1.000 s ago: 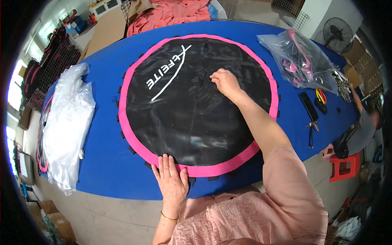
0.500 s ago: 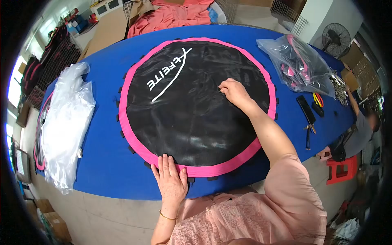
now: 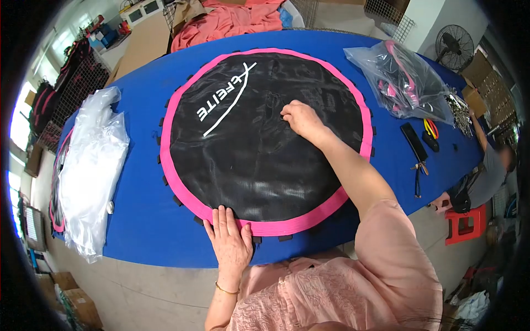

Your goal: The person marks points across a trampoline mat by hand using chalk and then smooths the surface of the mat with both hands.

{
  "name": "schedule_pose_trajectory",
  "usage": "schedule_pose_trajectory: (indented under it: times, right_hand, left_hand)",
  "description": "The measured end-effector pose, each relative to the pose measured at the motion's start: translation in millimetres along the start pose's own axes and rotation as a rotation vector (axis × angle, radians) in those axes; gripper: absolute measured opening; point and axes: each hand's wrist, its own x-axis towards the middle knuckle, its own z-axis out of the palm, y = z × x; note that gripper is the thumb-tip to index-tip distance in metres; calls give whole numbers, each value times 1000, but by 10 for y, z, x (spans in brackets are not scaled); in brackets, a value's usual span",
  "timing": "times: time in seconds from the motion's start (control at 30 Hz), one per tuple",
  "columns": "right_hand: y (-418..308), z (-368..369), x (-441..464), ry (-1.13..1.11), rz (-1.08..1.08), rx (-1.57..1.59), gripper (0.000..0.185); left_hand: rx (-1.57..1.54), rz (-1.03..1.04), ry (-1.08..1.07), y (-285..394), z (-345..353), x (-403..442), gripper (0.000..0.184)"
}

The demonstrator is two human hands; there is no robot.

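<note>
A round black mesh mat [image 3: 248, 165] with a pink border [image 3: 287, 227] and small black tabs around its edge lies on the blue table. White lettering and a curved line [image 3: 232, 107] mark its upper left part. My left hand [image 3: 228, 243] rests flat on the near pink border, fingers spread. Over the mat, right of its centre, is my right hand [image 3: 302, 120], fingers curled together in a pinch. Whatever sits between those fingertips is too small to name. The mesh beside them looks slightly wrinkled.
Clear plastic packaging [image 3: 91, 171] lies on the left of the blue table [image 3: 143, 231]. At the right are a plastic bag with pink pieces [image 3: 406, 83], metal parts [image 3: 459, 113], a black phone-like object [image 3: 413, 142] and yellow-red handles [image 3: 430, 129]. A co-worker [image 3: 491, 176] is at far right.
My right hand moved a little right and toward me, then back left and away across the mat, still pinched. My left hand has stayed on the near border.
</note>
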Motion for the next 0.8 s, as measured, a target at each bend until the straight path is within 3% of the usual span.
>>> schedule_pose_trajectory:
  times: [0.3,0.5,0.8]
  right_hand:
    - [-511,114,-406,-52,-273,56,12]
    - [-803,18,-729,-131,-217,35,15]
    - [-157,-126,-527,22,-64,-54,16]
  left_hand:
    - [8,2,9,-9,7,2,62]
    - [5,-6,6,4,-5,0,62]
    - [-6,-21,-14,17,-19,9,64]
